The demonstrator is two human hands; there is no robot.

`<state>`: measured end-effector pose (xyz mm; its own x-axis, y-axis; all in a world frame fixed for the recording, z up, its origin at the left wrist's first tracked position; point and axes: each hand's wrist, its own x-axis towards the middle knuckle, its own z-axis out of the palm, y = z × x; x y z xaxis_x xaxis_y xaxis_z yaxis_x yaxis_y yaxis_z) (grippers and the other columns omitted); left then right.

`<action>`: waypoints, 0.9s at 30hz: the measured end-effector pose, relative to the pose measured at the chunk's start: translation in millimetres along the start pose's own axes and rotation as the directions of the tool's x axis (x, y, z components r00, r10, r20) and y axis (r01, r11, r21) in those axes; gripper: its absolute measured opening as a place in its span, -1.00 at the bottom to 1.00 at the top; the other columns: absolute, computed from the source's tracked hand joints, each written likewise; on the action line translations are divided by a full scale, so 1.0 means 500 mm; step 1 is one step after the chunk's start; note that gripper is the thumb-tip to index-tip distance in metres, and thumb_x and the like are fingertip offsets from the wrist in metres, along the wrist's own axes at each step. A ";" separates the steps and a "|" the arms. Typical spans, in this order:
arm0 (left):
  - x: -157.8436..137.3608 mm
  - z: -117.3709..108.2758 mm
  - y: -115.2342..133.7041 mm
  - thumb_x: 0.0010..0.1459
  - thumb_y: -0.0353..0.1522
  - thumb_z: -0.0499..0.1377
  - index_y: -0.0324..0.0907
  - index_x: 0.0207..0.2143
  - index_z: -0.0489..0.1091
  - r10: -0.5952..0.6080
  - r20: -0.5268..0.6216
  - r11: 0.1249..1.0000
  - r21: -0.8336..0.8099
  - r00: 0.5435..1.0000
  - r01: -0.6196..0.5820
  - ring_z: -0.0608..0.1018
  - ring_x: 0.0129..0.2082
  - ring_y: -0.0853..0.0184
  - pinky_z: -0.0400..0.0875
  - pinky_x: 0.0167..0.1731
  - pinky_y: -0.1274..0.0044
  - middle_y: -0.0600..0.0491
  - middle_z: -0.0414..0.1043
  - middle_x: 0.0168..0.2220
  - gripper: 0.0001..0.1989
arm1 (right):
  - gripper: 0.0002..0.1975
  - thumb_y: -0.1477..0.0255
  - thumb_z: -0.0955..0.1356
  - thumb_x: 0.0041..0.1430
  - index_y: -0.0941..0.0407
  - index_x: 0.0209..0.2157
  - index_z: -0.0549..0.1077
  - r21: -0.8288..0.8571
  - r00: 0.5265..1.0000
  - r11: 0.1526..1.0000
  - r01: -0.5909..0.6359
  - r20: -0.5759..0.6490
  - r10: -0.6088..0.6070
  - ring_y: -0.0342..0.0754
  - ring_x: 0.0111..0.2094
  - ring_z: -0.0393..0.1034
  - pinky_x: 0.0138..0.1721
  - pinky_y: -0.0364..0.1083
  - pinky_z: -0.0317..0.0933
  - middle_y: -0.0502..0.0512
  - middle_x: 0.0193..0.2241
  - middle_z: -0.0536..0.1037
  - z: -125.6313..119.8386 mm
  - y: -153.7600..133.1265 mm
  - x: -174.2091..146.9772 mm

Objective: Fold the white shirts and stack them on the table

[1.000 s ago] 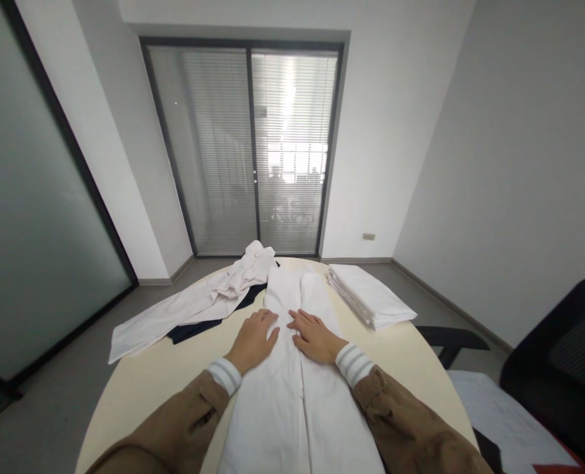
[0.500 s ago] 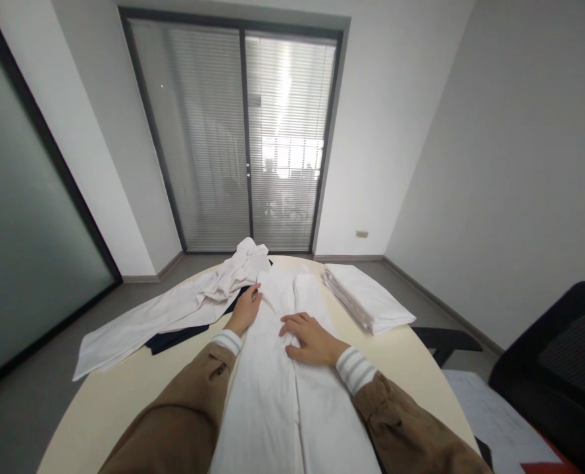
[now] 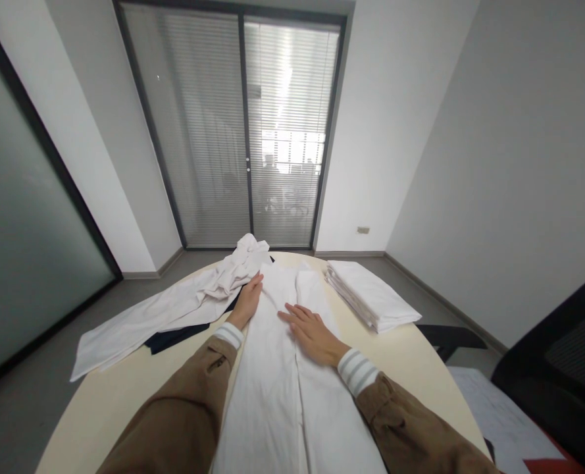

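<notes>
A long white garment [image 3: 267,395], which looks like trousers, is spread lengthwise over the table in front of me, with a dark line down its middle. My left hand [image 3: 249,301] rests along its far left edge, fingers stretched out; their undersides are hidden. Flat on the cloth right of the midline lies my right hand [image 3: 314,334], palm down and fingers extended. A crumpled white garment [image 3: 174,308] is left of my left hand, with dark navy cloth [image 3: 176,338] showing beneath it. Right of the spread garment sits a folded stack of white cloth [image 3: 366,294].
The round cream table [image 3: 415,378] has a curved edge on both sides. A black chair [image 3: 563,368] stands at the right, near papers [image 3: 499,415] with a red patch. Beyond the table is a glass door [image 3: 287,131] with blinds.
My right hand has flattened, its fingers straighter and its thumb drawn in. The fingers of my left hand have straightened along the garment's edge. The view has shifted slightly.
</notes>
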<state>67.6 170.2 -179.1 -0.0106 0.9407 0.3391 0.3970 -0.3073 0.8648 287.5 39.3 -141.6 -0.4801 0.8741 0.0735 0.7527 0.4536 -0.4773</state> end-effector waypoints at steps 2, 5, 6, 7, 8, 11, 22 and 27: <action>-0.002 -0.001 0.001 0.19 -0.49 0.11 -0.25 0.12 0.42 -0.011 -0.010 1.000 0.017 1.000 0.012 0.40 0.22 0.17 0.22 0.25 0.32 -0.13 0.37 0.20 -0.57 | -0.49 0.26 0.04 0.43 -0.10 0.36 0.07 0.027 0.999 1.000 0.000 -0.041 0.001 0.07 0.38 -0.13 0.30 0.24 -0.12 0.07 0.40 0.03 0.003 0.004 0.002; -0.011 -0.006 0.000 0.14 -0.54 0.14 -0.27 0.14 0.40 -0.022 -0.035 0.998 0.059 0.999 0.024 0.50 0.10 0.13 0.30 0.18 0.28 -0.18 0.48 0.10 -0.52 | -0.46 0.27 0.13 0.39 -0.02 0.36 0.08 -0.029 0.996 0.999 -0.023 -0.088 0.020 0.09 0.38 -0.12 0.29 0.20 -0.07 0.15 0.40 0.02 0.012 0.007 0.004; -0.014 -0.007 0.000 0.13 -0.54 0.14 -0.28 0.13 0.41 -0.021 -0.043 0.997 0.075 0.999 0.024 0.53 0.06 0.12 0.32 0.15 0.27 -0.18 0.51 0.05 -0.52 | -0.45 0.25 0.15 0.38 -0.01 0.36 0.08 -0.053 0.995 0.998 -0.042 -0.098 0.036 0.11 0.38 -0.12 0.28 0.20 -0.06 0.17 0.40 0.01 0.015 0.007 0.005; -0.017 -0.009 -0.001 0.13 -0.55 0.14 -0.28 0.11 0.43 -0.018 -0.048 0.996 0.089 0.999 0.023 0.54 0.03 0.12 0.33 0.14 0.27 -0.18 0.54 0.01 -0.54 | -0.44 0.22 0.15 0.38 0.00 0.36 0.08 -0.069 0.993 0.996 -0.063 -0.107 0.056 0.12 0.38 -0.12 0.28 0.20 -0.06 0.18 0.40 0.00 0.018 0.007 0.006; -0.020 -0.010 0.000 0.13 -0.54 0.14 -0.27 0.07 0.47 -0.015 -0.050 0.995 0.101 0.999 0.020 0.55 0.01 0.11 0.32 0.14 0.27 -0.18 0.55 -0.03 -0.58 | -0.43 0.19 0.14 0.39 0.01 0.36 0.07 -0.076 0.991 0.994 -0.081 -0.112 0.072 0.13 0.38 -0.13 0.28 0.21 -0.06 0.19 0.41 -0.02 0.019 0.007 0.006; -0.024 -0.010 0.002 0.15 -0.49 0.16 -0.23 -0.10 0.56 -0.005 -0.045 0.993 0.114 0.999 0.010 0.54 0.03 0.08 0.27 0.18 0.26 -0.17 0.57 -0.05 -0.72 | -0.43 0.15 0.11 0.40 -0.01 0.36 0.06 -0.034 0.993 0.996 -0.077 -0.087 0.074 0.12 0.38 -0.13 0.29 0.23 -0.08 0.17 0.40 0.00 0.020 0.007 0.007; -0.019 -0.008 0.033 0.17 -0.46 0.16 -0.28 -0.07 0.53 -0.016 -0.043 0.994 -0.110 0.999 0.011 0.56 0.00 0.17 0.33 0.15 0.32 -0.13 0.56 -0.02 -0.71 | -0.40 0.40 0.31 0.16 0.17 0.24 0.22 0.102 0.782 0.911 -0.400 -0.480 0.398 0.31 0.32 0.02 0.23 0.29 0.03 0.40 0.30 0.15 0.017 0.107 0.024; -0.018 -0.006 0.033 0.18 -0.35 0.20 -0.32 0.05 0.41 -0.109 -0.079 0.974 -0.208 0.991 0.091 0.61 -0.14 0.19 0.45 -0.03 0.35 -0.16 0.59 -0.13 -0.61 | -0.42 0.41 0.31 0.07 0.13 0.17 0.24 0.371 0.755 0.896 -0.245 -0.506 0.417 0.08 -0.07 0.47 0.07 0.14 0.27 0.25 -0.01 0.51 0.009 0.167 0.031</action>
<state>71.6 156.4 -167.1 -0.1265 0.9542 0.2710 0.1949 -0.2439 0.9500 340.8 89.9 -184.2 0.1790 0.9370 0.3000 0.6245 0.1274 -0.7705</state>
